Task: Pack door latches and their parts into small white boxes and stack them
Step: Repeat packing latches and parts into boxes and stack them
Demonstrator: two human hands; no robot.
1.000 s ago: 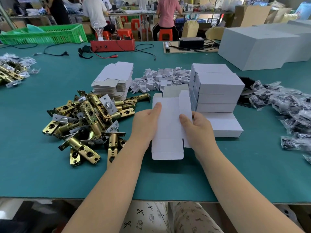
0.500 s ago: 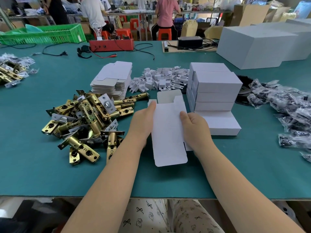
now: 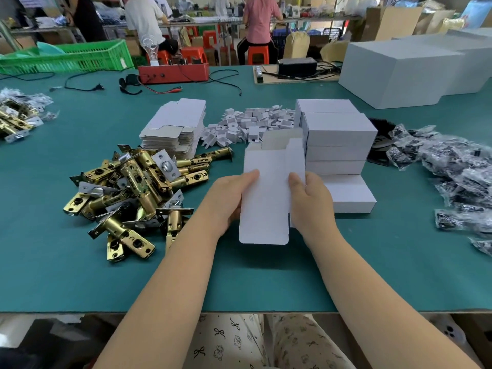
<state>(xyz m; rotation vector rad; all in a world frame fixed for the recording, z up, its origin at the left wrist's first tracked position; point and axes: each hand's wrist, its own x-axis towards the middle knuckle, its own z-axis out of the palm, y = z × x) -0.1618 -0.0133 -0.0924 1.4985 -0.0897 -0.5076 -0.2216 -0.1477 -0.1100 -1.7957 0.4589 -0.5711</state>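
A flat, unfolded white box blank (image 3: 269, 193) is held above the green table between both hands. My left hand (image 3: 229, 201) grips its left edge, thumb on top and fingers underneath. My right hand (image 3: 311, 203) grips its right edge the same way. A pile of brass door latches (image 3: 133, 190) lies to the left. Behind it sits a stack of flat box blanks (image 3: 175, 126). Closed white boxes (image 3: 338, 139) are stacked right of the blank. Small white plastic parts (image 3: 247, 123) lie heaped at the back.
Black parts in clear bags (image 3: 458, 177) spread along the right. Large white cartons (image 3: 404, 70) stand at the back right. A red device (image 3: 173, 73) with cables and a green crate (image 3: 69, 57) sit at the back. More latches (image 3: 16, 121) lie far left.
Both hands have lifted the box blank off the table and tilted it up towards me; its far flaps now stand in front of the box stack.
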